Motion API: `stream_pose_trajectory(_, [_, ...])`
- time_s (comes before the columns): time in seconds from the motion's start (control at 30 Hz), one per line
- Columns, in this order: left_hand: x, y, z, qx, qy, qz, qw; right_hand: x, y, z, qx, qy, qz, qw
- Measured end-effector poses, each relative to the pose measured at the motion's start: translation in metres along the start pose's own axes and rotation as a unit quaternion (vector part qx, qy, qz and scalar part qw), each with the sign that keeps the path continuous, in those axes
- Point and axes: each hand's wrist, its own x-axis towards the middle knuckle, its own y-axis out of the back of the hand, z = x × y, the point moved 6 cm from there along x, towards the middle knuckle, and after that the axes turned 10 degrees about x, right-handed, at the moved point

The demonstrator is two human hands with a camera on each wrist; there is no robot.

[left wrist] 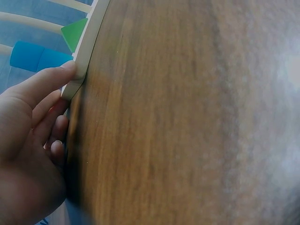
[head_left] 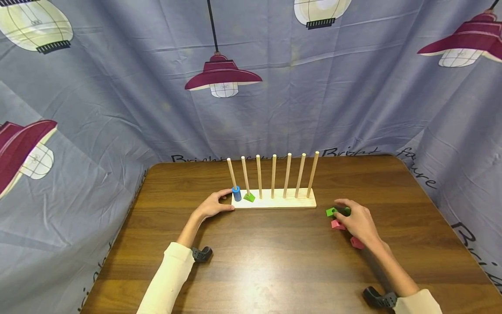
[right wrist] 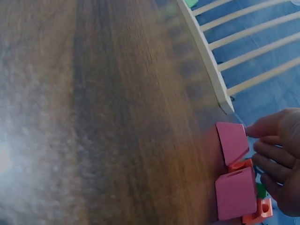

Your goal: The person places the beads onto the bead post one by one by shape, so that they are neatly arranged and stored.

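Observation:
A wooden peg board [head_left: 274, 202] with several upright pegs stands near the table's far edge. My left hand [head_left: 212, 205] holds its left end, thumb along the front edge and fingers behind. On the leftmost peg sits a blue cylinder [head_left: 237, 194]; a green triangular block [head_left: 249, 197] sits at the foot of the second peg. My right hand [head_left: 357, 221] reaches over loose blocks to the board's right, its thumb and forefinger spread beside a green block [head_left: 330, 212]. A pink block [head_left: 337, 224] lies just below the thumb. The palm hides part of the group.
Another pink block [head_left: 357, 243] lies by the right wrist, and a darker green block [head_left: 347, 211] shows behind the thumb. An orange block [right wrist: 258, 212] appears beside the pink ones in the right wrist view. A printed curtain [head_left: 251, 117] hangs behind the wooden table [head_left: 251, 261].

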Motion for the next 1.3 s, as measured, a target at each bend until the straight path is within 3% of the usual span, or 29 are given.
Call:
stream_pose_trajectory(0.2, [0.001, 0.001, 0.000, -0.006, 0.004, 0.003, 1.0000, 0.006, -0.005, -0.004, -0.030, 0.012, -0.038, 0.9988])
stream_pose_trajectory(0.6, [0.001, -0.001, -0.001, -0.007, 0.004, 0.004, 1.0000, 0.020, -0.006, -0.006, -0.056, -0.007, -0.058, 0.9968])
stream_pose_trajectory(0.97, [0.000, -0.001, -0.001, -0.008, 0.008, 0.005, 0.9999, 0.023, 0.000, -0.043, 0.058, 0.031, 0.002, 0.9978])
stream_pose_trajectory(1.3, [-0.002, -0.001, -0.001, -0.017, 0.007, 0.002, 0.9998, 0.040, -0.015, -0.106, 0.160, 0.035, -0.030, 0.9861])
